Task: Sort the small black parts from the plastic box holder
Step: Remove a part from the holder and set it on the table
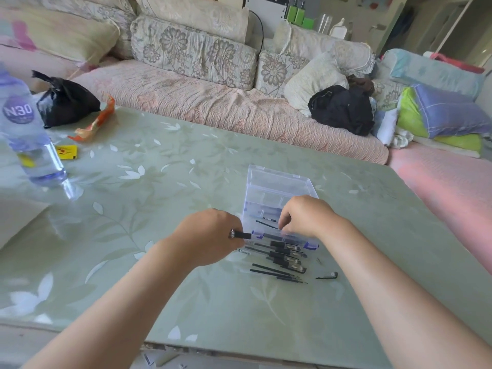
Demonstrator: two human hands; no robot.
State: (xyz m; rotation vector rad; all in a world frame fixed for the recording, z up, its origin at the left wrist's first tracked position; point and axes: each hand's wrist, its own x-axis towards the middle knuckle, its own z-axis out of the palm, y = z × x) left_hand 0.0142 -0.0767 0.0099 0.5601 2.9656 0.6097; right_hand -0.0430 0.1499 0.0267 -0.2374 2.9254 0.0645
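Hands [210, 237] [306, 218] at clear box [271, 187]; bottle [26, 134] reads "N30".

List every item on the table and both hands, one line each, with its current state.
Plastic box: open, lid laid back, flat on table.
Left hand: gripping a black pen.
Right hand: fingers down inside the box.
Pens: lying side by side in front of the box.
Refills: loose, beside pens.
Water bottle: upright, low on water.
Black bag: tied shut.
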